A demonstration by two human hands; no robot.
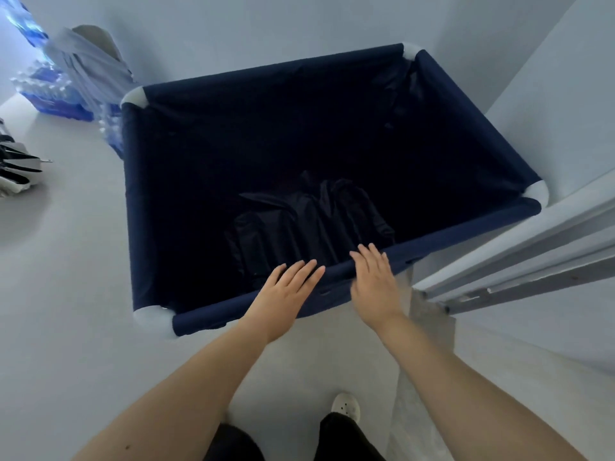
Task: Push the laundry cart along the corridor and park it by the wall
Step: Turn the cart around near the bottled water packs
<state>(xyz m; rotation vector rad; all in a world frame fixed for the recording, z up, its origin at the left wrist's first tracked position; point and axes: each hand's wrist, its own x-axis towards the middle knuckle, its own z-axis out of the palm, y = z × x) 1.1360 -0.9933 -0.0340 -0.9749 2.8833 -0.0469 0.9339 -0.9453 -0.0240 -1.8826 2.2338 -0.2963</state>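
The laundry cart point(479, 128) is a dark blue fabric bin with white corner pieces, seen from above. It stands close to the pale wall point(299, 24) at its far side and to a wall on its right. Dark crumpled cloth point(309, 221) lies in the bottom. My left hand point(286, 294) rests flat on the near rail with its fingers stretched out. My right hand point(374, 281) lies over the same rail just to the right, fingers extended and slightly apart. Neither hand is wrapped around the rail.
Packs of water bottles point(50, 94) and a grey cloth over a chair-like shape point(90, 64) stand left of the cart. Folded umbrellas point(16, 171) lie at the left edge. A white door frame with metal rails point(519, 261) juts in on the right. My shoe point(346, 405) is below.
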